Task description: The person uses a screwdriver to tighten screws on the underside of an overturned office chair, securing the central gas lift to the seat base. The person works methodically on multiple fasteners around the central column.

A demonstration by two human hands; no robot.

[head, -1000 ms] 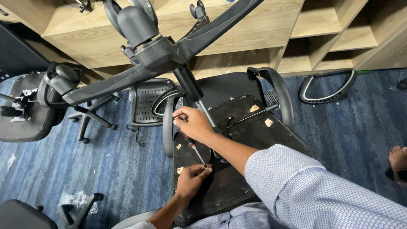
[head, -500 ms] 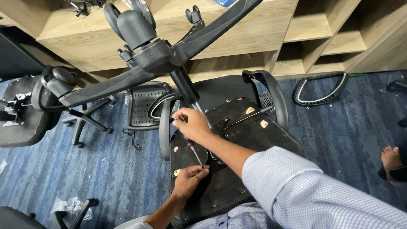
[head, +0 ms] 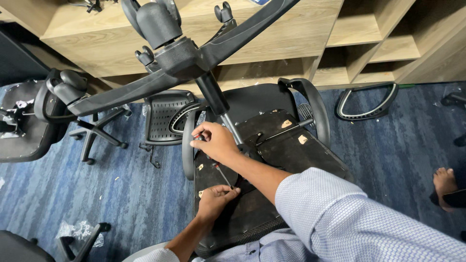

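Right hand [head: 217, 141] fingers clamped on screwdriver [head: 221, 172] handle; left hand [head: 215, 198] fingers pinch its tip against the overturned chair's seat underside [head: 286, 145].

Upturned chair seat underside [head: 272, 194]: black, few pale tan patches. Star base [head: 194, 53] and casters: dark grey-black. Gas column [head: 212, 94]: black, silver lower rod. Screwdriver [head: 221, 173]: red grip, dark shaft. Carpet [head: 121, 194]: blue, streaky lighter stripes, white specks. Shelving [head: 291, 43]: light wood grain. Mesh backrest [head: 162, 116]: black perforated. Loose armrest [head: 366, 102]: black, grey inner edge. Shirt sleeve [head: 359, 218]: pale blue, fine dotted pattern.
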